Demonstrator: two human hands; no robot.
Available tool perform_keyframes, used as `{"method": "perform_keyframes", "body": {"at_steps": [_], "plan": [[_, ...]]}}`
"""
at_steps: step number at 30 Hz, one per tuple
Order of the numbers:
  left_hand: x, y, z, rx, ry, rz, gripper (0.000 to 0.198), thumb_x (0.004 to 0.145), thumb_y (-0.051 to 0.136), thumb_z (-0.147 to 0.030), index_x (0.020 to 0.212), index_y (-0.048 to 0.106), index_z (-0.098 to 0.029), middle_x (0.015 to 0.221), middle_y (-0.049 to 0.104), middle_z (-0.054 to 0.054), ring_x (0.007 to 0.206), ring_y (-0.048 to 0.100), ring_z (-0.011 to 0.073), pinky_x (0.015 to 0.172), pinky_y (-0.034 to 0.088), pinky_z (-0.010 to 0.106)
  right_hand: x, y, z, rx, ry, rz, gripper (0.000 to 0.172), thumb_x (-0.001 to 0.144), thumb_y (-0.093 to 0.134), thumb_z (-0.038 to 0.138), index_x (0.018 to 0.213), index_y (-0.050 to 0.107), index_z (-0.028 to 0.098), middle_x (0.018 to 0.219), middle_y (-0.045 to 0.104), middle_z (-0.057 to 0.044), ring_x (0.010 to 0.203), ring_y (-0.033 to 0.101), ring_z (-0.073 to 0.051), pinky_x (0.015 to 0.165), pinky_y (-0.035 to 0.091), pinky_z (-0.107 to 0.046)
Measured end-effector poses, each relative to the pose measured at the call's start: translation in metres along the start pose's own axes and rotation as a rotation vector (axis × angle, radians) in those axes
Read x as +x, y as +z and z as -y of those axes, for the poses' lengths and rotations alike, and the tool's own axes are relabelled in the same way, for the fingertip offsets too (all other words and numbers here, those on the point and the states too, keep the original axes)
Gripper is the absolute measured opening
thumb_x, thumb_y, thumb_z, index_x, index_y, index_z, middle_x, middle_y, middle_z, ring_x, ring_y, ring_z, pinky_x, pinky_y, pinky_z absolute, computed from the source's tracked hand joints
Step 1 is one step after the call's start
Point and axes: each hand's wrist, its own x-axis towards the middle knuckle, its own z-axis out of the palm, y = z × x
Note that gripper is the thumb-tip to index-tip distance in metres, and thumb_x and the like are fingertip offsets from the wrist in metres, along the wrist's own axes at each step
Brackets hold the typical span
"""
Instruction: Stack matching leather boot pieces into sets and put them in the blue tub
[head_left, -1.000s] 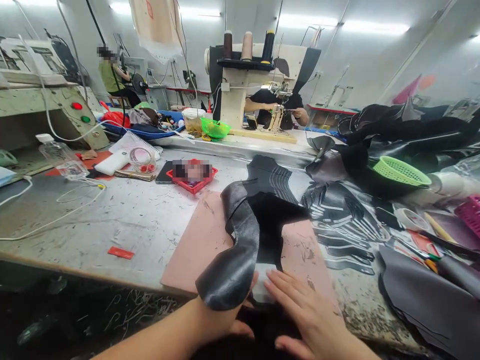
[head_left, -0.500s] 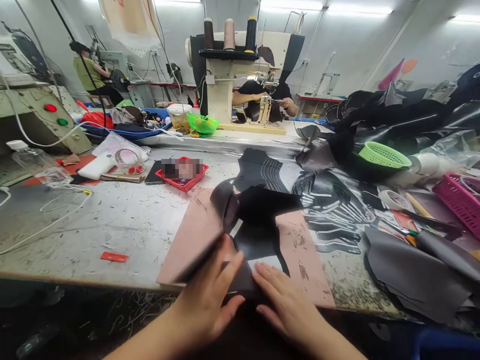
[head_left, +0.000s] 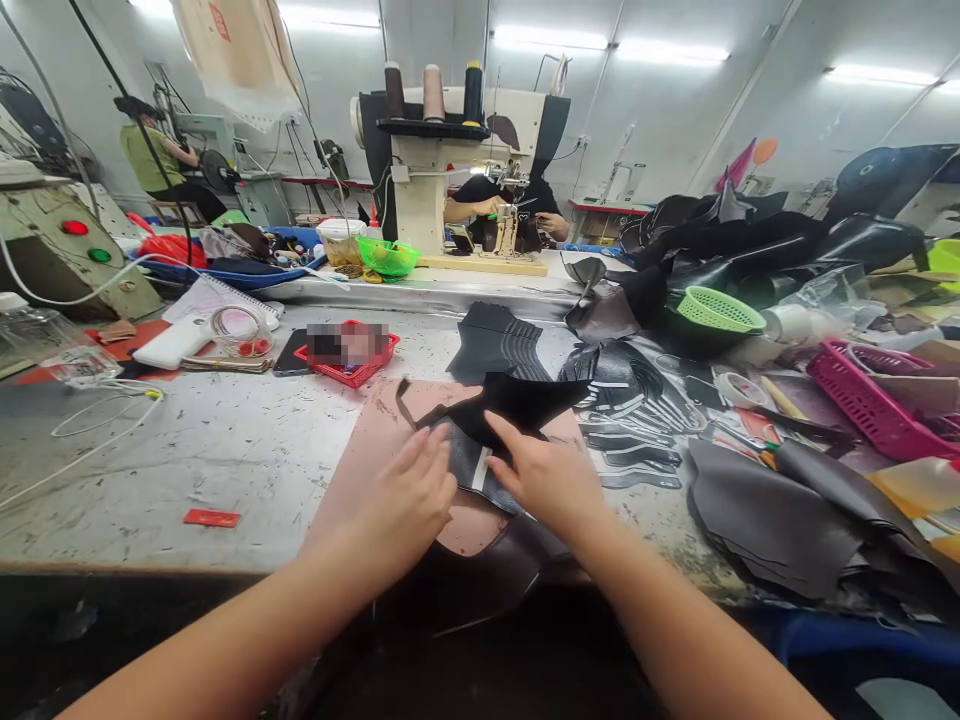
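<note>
A black leather piece (head_left: 487,484) with a pale strip (head_left: 482,467) lies on the pink board (head_left: 345,480) in front of me. My left hand (head_left: 420,485) is at its left edge, fingers drawn together on it; the fingertips are partly hidden. Across the piece, my right hand (head_left: 547,475) lies with index finger and thumb stretched apart, the index tip touching a matt black piece (head_left: 525,400) behind it. A thin dark strip (head_left: 405,403) sticks up beyond my left fingers. Dark brown leather (head_left: 480,580) hangs over the near table edge below my hands.
Ribbed black pieces (head_left: 495,343) and strips with pale edging (head_left: 630,455) lie beyond and right of the board. At right are stacked brown leather (head_left: 765,510) and a pink basket (head_left: 862,400). A red basket (head_left: 352,372) stands left. Behind the sewing machine (head_left: 420,190), a person works.
Both hands have moved forward to the far part of the board. The brown leather now lies at the near edge, out of my hands. The view has swung slightly right.
</note>
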Motion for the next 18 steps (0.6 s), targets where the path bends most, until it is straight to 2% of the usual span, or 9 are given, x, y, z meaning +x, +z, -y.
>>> {"method": "perform_keyframes", "body": {"at_steps": [2, 3, 4, 6, 8, 10, 12, 15, 18], "plan": [[0.004, 0.005, 0.008, -0.058, -0.115, 0.183, 0.021, 0.082, 0.054, -0.028, 0.094, 0.061, -0.011, 0.085, 0.067, 0.013, 0.091, 0.062, 0.0296, 0.084, 0.046, 0.044, 0.017, 0.000, 0.010, -0.036, 0.035, 0.120, 0.049, 0.087, 0.048, 0.035, 0.133, 0.042, 0.019, 0.080, 0.068, -0.009, 0.068, 0.065, -0.025, 0.057, 0.048, -0.032], [0.002, 0.009, 0.014, -0.076, -0.155, 0.229, 0.022, 0.084, 0.052, -0.029, 0.096, 0.061, -0.013, 0.076, 0.067, 0.010, 0.080, 0.065, 0.0268, 0.077, 0.049, 0.041, 0.022, 0.001, 0.012, -0.034, 0.038, 0.145, 0.047, 0.087, 0.049, 0.035, 0.131, 0.045, 0.020, 0.084, 0.068, -0.010, 0.071, 0.066, -0.025, 0.058, 0.048, -0.033], [-0.001, 0.014, 0.020, -0.083, -0.172, 0.244, 0.023, 0.085, 0.050, -0.030, 0.100, 0.061, -0.016, 0.076, 0.067, 0.008, 0.076, 0.065, 0.0247, 0.073, 0.050, 0.039, 0.022, 0.002, 0.012, -0.022, 0.034, 0.151, 0.044, 0.088, 0.049, 0.034, 0.130, 0.047, 0.021, 0.089, 0.067, -0.010, 0.074, 0.066, -0.025, 0.059, 0.049, -0.032], [-0.013, 0.026, 0.030, -0.092, -0.169, 0.240, 0.029, 0.086, 0.049, -0.032, 0.111, 0.058, -0.022, 0.103, 0.066, 0.010, 0.094, 0.063, 0.0250, 0.081, 0.049, 0.040, 0.013, 0.005, 0.011, 0.019, 0.020, 0.149, 0.045, 0.087, 0.049, 0.031, 0.131, 0.044, 0.023, 0.101, 0.066, -0.009, 0.080, 0.065, -0.023, 0.063, 0.050, -0.031], [-0.025, 0.039, 0.037, -0.131, -0.164, 0.236, 0.039, 0.086, 0.049, -0.039, 0.122, 0.053, -0.026, 0.133, 0.047, 0.011, 0.119, 0.048, 0.0287, 0.094, 0.041, 0.045, -0.008, 0.008, 0.009, 0.076, -0.016, 0.112, 0.051, 0.085, 0.052, 0.030, 0.134, 0.041, 0.022, 0.110, 0.063, -0.010, 0.087, 0.064, -0.023, 0.069, 0.051, -0.033], [-0.032, 0.053, 0.038, -0.186, -0.186, 0.227, 0.048, 0.087, 0.043, -0.045, 0.131, 0.044, -0.025, 0.142, 0.034, 0.012, 0.129, 0.034, 0.0310, 0.101, 0.033, 0.049, -0.034, 0.010, 0.007, 0.139, -0.076, 0.013, 0.047, 0.083, 0.054, 0.030, 0.129, 0.047, 0.019, 0.117, 0.060, -0.011, 0.098, 0.060, -0.025, 0.080, 0.049, -0.037], [-0.030, 0.065, 0.034, -0.219, -0.253, 0.212, 0.052, 0.087, 0.040, -0.045, 0.134, 0.040, -0.023, 0.142, 0.033, 0.013, 0.131, 0.030, 0.0326, 0.101, 0.031, 0.052, -0.055, 0.010, -0.001, 0.158, -0.082, -0.096, 0.037, 0.083, 0.052, 0.029, 0.118, 0.056, 0.018, 0.117, 0.060, -0.010, 0.105, 0.056, -0.024, 0.090, 0.045, -0.039], [-0.011, 0.080, 0.026, -0.218, -0.402, 0.174, 0.052, 0.086, 0.038, -0.043, 0.130, 0.046, -0.018, 0.139, 0.038, 0.016, 0.128, 0.032, 0.0371, 0.100, 0.029, 0.057, -0.069, 0.003, -0.035, 0.049, 0.149, -0.143, 0.027, 0.085, 0.049, 0.028, 0.107, 0.062, 0.020, 0.116, 0.061, -0.008, 0.108, 0.054, -0.023, 0.095, 0.040, -0.038], [0.010, 0.085, 0.023, -0.250, -0.535, 0.104, 0.051, 0.088, 0.030, -0.039, 0.125, 0.052, -0.013, 0.133, 0.044, 0.019, 0.125, 0.036, 0.0393, 0.096, 0.032, 0.059, -0.076, -0.013, -0.097, -0.095, 0.434, -0.116, 0.025, 0.089, 0.043, 0.024, 0.102, 0.063, 0.016, 0.113, 0.062, -0.011, 0.108, 0.054, -0.024, 0.094, 0.039, -0.041]]}}
